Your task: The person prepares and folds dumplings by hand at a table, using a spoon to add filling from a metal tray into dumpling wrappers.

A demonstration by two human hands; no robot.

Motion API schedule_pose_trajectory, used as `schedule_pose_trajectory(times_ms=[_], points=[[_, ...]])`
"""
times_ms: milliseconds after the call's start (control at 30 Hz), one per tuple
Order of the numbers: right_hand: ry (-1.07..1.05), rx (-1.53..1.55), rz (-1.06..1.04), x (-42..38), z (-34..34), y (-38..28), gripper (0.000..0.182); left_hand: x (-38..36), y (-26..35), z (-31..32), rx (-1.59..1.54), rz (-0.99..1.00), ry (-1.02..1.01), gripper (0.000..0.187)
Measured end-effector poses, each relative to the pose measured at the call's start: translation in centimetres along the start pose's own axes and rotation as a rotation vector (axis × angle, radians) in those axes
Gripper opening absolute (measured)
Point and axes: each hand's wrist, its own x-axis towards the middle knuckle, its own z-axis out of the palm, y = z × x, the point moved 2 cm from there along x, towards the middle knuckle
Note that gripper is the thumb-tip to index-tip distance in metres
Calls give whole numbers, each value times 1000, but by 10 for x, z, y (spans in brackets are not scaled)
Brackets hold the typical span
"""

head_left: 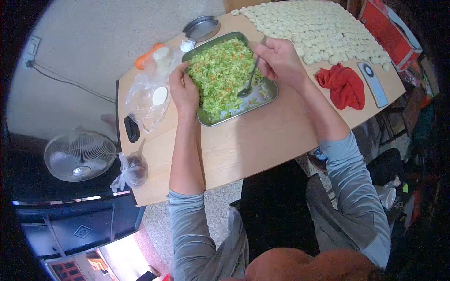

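Observation:
A rectangular metal tray point(234, 119) sits on the table, heaped with finely chopped green vegetable point(219, 70) flecked with orange bits. My left hand point(184, 91) is closed on the tray's left rim, thumb on the inner side. In my right hand point(280, 60) is the handle of a dark spoon point(245, 91), its bowl resting low in the tray by the edge of the chopped filling. The right fingers are at the tray's upper right rim. Bare metal shows at the tray's near right corner.
Many small pale dough pieces point(314, 28) cover the table's far right. Nearby lie a red cloth point(342, 85) and a phone point(372, 84). To the left are a plastic bag point(146, 100), a white oval piece point(160, 96), a round metal pan point(201, 29), a tied bag point(133, 169) and a fan point(79, 157).

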Motion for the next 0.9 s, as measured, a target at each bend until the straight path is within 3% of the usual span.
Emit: schedule_pose_trajectory(times_ms=[167,367,567,767,900], points=[[48,6,43,-2,8,6,34,2,-7,3,-14,-13,2,28],[219,284,-52,0,9,10,32,-3,8,0,-1,-4,1,28],[318,325,-136,3,0,5,29,0,2,0,34,40,-17,28],[-222,24,81,-8,15,-5,30,0,3,1,25,51,-2,28],[-224,120,25,-11,33,5,30,-1,1,2,-2,20,3,28]])
